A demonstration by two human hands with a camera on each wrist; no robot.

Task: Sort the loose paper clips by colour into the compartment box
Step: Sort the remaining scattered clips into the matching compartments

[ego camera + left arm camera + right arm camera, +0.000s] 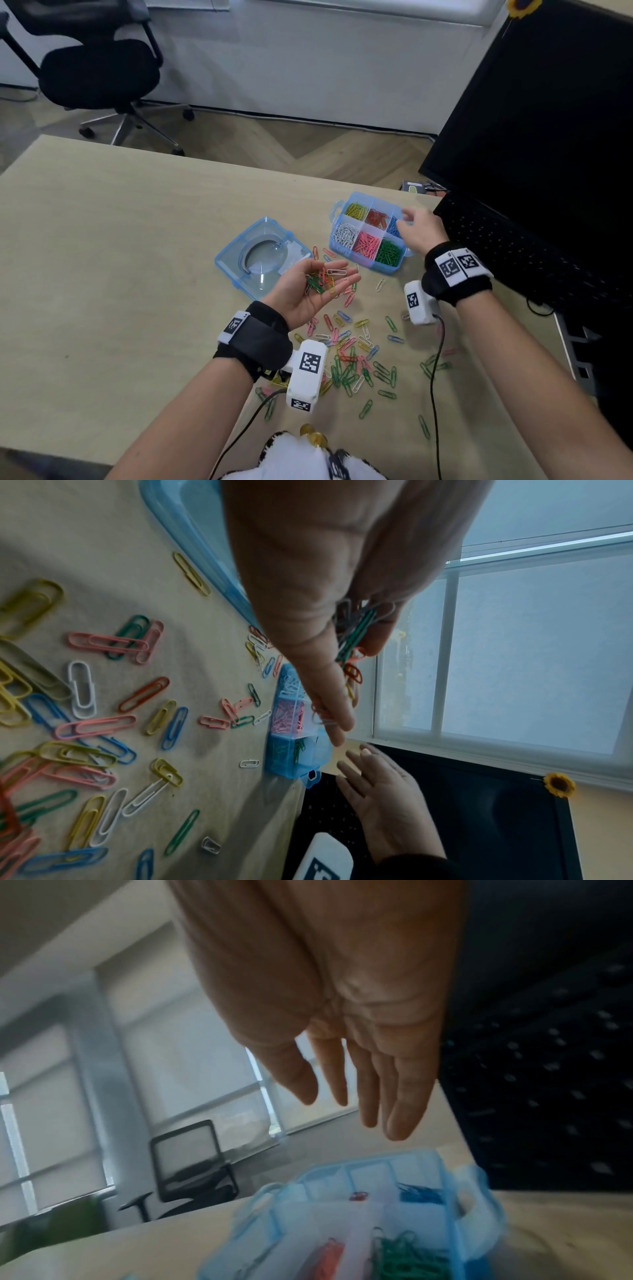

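A mixed handful of paper clips [323, 281] is cupped in the upturned left hand [308, 291], fingers [342, 265] relaxed and only slightly curved; green, pink, yellow and white clips are made out, lying mostly across the palm. The compartment box [371, 233] stands just beyond and to the right of those fingers, six cells showing yellow, red, blue, white, pink and green. The right hand [419, 228] hovers over the box's blue cell, fingers [404, 1096] straight, spread narrowly, nothing seen between them in the right wrist view. The coming pick is judged to turn on this: the cupped clips lie to the left of and nearer than the right fingers, so the right hand is the free one to reach across. More loose clips [356, 356] are scattered on the table [120, 240] below both wrists. The box lid [260, 257] lies beneath the left fingers.
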